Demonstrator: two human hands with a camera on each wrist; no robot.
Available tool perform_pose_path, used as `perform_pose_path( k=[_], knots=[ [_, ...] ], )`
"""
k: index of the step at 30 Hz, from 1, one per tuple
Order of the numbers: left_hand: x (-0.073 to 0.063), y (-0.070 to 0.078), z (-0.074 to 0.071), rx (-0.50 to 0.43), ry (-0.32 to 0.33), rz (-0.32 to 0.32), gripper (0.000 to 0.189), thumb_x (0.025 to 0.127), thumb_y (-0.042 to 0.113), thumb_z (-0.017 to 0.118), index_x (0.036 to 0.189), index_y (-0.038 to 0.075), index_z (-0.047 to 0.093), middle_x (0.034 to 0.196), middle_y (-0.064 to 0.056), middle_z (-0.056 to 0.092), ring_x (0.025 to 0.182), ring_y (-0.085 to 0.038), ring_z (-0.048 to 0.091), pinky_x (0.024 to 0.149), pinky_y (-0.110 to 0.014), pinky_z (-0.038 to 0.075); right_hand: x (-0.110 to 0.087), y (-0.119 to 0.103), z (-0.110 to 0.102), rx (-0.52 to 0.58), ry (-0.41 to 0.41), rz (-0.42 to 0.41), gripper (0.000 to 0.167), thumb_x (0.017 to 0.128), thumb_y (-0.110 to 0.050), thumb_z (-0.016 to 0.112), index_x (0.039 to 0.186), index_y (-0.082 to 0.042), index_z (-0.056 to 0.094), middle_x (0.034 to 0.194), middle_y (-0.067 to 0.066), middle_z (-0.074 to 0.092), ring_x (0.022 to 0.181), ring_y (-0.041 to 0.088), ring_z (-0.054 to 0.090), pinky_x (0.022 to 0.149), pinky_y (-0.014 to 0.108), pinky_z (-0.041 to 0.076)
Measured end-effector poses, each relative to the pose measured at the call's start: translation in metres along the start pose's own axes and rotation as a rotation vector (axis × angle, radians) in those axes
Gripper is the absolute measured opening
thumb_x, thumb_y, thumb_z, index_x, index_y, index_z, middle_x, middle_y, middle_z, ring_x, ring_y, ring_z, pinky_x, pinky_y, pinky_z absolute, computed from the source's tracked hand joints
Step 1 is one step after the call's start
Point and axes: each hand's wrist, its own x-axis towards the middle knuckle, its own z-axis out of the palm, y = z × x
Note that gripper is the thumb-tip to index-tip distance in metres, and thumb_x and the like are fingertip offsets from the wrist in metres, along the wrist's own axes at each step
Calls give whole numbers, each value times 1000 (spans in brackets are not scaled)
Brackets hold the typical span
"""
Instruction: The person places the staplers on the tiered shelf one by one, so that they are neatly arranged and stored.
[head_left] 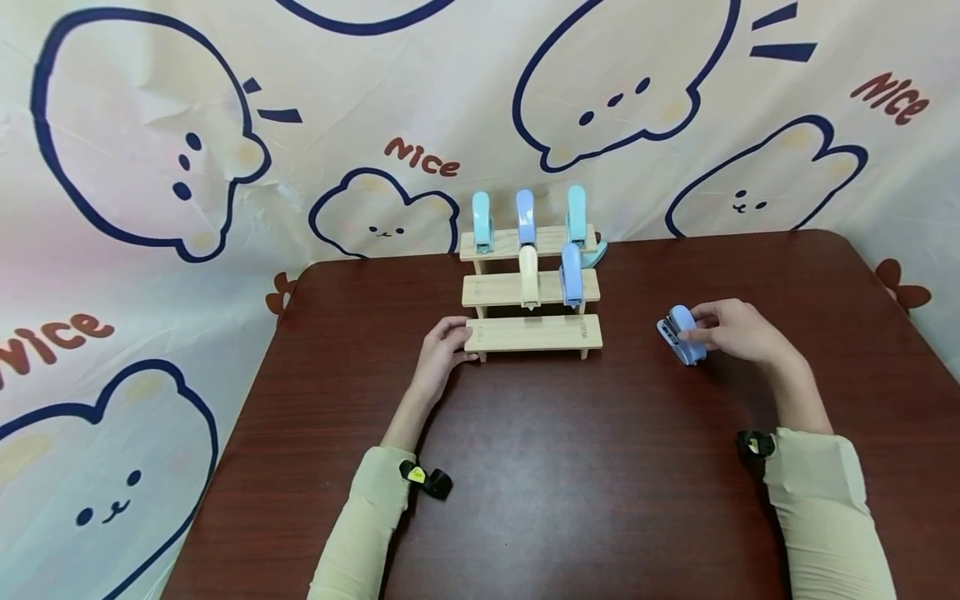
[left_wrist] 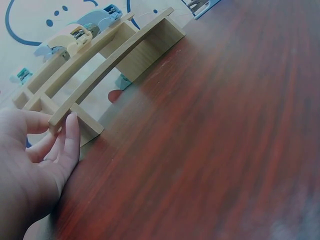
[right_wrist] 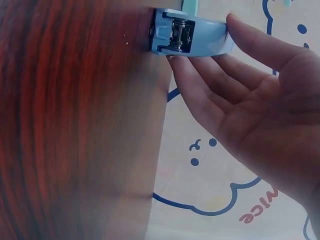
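My left hand (head_left: 441,354) pinches the left end of the lowest step of a three-tier wooden rack (head_left: 532,333); in the left wrist view the thumb and fingers (left_wrist: 73,135) are at the board's end. Off to the right of the rack, my right hand (head_left: 738,329) holds a light blue stapler (head_left: 682,335) at the table surface. Its metal mechanism shows in the right wrist view, the thumb on one side of the stapler (right_wrist: 207,37) and fingers on the other. A cream stapler (head_left: 528,277) and a blue stapler (head_left: 572,275) stand on the middle step.
Along the top step stand a left teal stapler (head_left: 482,222), a periwinkle stapler (head_left: 526,215) and a right teal stapler (head_left: 576,214). Another teal object (head_left: 596,255) shows partly behind the rack's right side. A patterned cloth (head_left: 360,108) hangs behind the dark wooden table (head_left: 585,500).
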Motion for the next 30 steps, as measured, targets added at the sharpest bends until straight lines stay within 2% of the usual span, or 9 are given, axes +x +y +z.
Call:
perform_pose_path(
  k=[5,12,21,30],
  knots=[
    [1,-1,0,-1,1,-3,31,103,11,60,130,-4,58,116,-14,61,91,-17,64,71,-26,59,0,1,-1,-22,26,8,52,101,-17,68,133,20,53,111,27,66,92,30,62,73,30,55],
    [0,1,1,-3,6,-5,31,103,10,60,130,-4,58,117,-14,60,91,-18,64,70,-26,59,-1,-1,0,-33,83,7,45,101,-12,66,131,20,55,111,30,66,91,33,62,72,29,55],
    [1,0,1,-6,8,-7,29,102,9,59,129,-3,59,110,-11,60,90,-18,64,69,-26,59,-4,-1,-1,-25,124,19,50,103,-14,64,135,22,50,120,37,62,95,36,64,79,38,59],
    [1,0,0,-7,7,-13,29,102,10,60,128,-3,59,111,-10,61,88,-17,63,69,-25,58,-9,-5,-5,-1,187,8,51,104,-16,63,136,21,50,122,38,61,97,36,63,69,21,55]
  ],
)
